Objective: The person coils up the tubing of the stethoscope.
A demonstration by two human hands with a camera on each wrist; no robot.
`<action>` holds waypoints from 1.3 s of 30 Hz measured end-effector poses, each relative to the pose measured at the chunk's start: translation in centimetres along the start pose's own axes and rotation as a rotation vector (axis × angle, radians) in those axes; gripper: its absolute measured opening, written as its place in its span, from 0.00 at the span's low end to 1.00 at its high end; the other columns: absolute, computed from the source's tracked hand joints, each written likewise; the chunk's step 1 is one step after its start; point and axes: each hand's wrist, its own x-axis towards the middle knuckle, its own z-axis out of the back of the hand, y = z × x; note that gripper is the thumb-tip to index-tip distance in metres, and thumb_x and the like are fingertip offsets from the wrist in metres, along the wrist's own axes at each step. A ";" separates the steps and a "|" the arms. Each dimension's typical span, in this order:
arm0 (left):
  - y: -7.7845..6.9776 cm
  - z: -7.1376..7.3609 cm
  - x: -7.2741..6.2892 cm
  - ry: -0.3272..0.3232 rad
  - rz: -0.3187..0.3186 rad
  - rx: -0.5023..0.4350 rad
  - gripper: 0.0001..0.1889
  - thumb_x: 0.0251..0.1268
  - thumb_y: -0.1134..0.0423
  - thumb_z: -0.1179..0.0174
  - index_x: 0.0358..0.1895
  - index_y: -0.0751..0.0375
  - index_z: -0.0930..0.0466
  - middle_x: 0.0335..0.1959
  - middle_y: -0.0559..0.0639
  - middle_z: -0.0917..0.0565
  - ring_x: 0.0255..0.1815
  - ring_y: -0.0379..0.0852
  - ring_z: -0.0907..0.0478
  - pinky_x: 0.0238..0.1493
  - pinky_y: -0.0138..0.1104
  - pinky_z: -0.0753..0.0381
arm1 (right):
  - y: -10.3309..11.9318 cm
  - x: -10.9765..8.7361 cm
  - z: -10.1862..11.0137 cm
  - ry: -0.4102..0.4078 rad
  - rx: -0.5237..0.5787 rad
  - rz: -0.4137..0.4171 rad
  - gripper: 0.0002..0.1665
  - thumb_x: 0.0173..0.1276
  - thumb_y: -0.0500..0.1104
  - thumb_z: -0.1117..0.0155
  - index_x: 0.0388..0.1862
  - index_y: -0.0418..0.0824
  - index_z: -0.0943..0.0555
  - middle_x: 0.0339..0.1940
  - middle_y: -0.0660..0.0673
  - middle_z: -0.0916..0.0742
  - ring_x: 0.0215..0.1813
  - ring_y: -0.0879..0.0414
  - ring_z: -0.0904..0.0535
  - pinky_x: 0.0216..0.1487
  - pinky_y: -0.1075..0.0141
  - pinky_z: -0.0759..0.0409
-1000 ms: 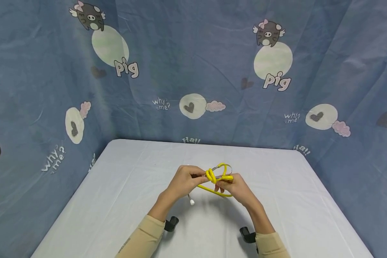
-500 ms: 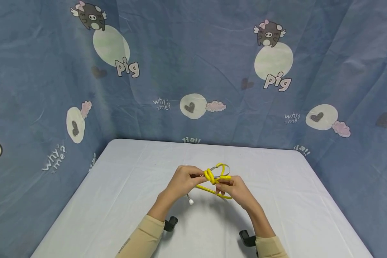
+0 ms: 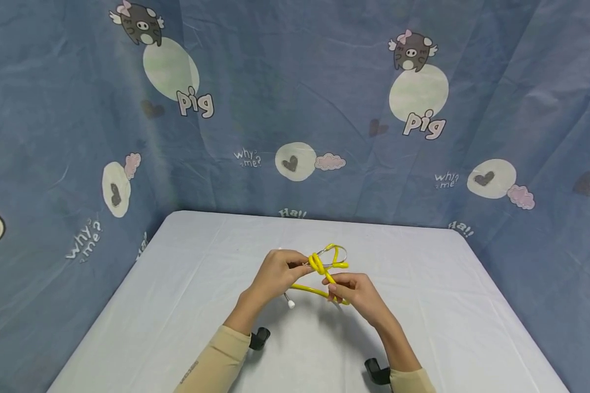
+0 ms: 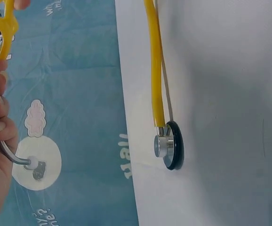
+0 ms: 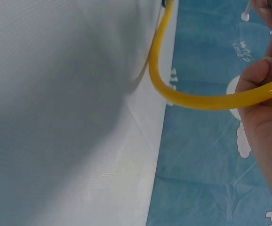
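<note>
A yellow stethoscope (image 3: 317, 263) is held over the table, its tubing wound in a knot around the metal ear tubes. My left hand (image 3: 277, 275) grips the metal ear tubes just left of this knot. One white ear tip (image 4: 31, 162) sticks out below the left fingers in the left wrist view. My right hand (image 3: 356, 292) pinches the yellow tubing just below the knot. From there the tube (image 5: 206, 101) curves away under the hands. At its end the chest piece (image 4: 173, 145), metal with a black rim, hangs close over the white cloth; in the head view it is hidden.
A white cloth covers the table (image 3: 201, 327). Behind and to the left hangs a blue printed curtain (image 3: 255, 82). Black wrist-camera mounts (image 3: 259, 338) stick out from both forearms, low over the table.
My right hand has slid down from the forked end of the tubing to the part below the knot. The knot and my left hand have shifted slightly left and up.
</note>
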 end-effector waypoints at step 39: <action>-0.3 0.2 0.2 0.116 0.118 0.125 0.05 0.62 0.53 0.32 0.28 0.41 0.14 0.21 0.35 0.20 0.22 0.38 0.28 0.25 0.31 0.29 | 4.4 -1.1 1.8 -0.063 -0.373 0.153 0.05 0.63 0.36 0.30 0.34 0.45 0.11 0.26 0.48 0.13 0.26 0.62 0.22 0.26 0.69 0.23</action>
